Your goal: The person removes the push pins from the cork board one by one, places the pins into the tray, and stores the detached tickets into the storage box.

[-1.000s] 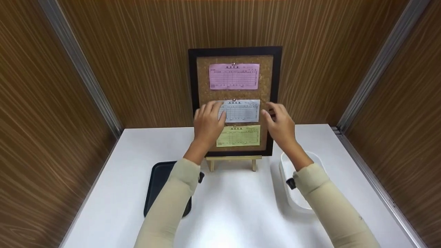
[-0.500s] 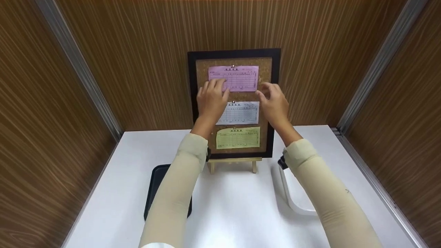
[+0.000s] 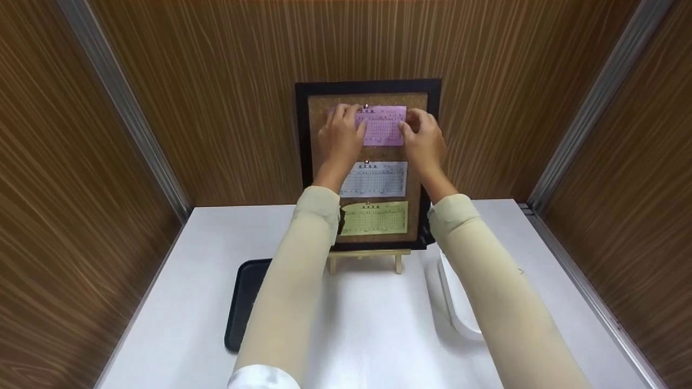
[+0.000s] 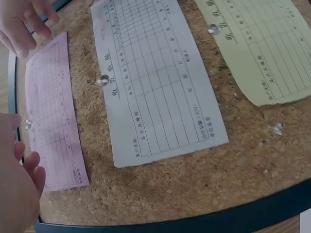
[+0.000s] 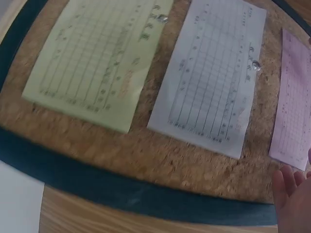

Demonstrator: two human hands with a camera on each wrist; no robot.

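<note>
In the head view a pink slip of paper (image 3: pixel 384 129) is fixed near the top of a framed cork board (image 3: pixel 373 153) by a clear push pin (image 3: pixel 366 106). My left hand (image 3: pixel 341 132) lies over the slip's left part, its fingertips close to that pin. At the slip's right edge is my right hand (image 3: pixel 424 135), fingers bent and thumb apart from them. A white slip (image 3: pixel 378 179) and a yellow-green slip (image 3: pixel 376 219) hang below, each with its own pin. The left wrist view shows the left thumb beside the pink slip's pin (image 4: pixel 28 124).
The board stands on a small wooden easel (image 3: pixel 370 252) on a white table (image 3: pixel 367 324). A dark tray (image 3: pixel 235 319) lies at left, partly under the left sleeve. A white tray (image 3: pixel 459 308) sits at right, partly behind the right sleeve. Wood-grained panels (image 3: pixel 243 81) enclose the table.
Both hands have risen along the board, from beside the white slip to the top of the pink slip. They have also drawn slightly closer together. The slips stay pinned.
</note>
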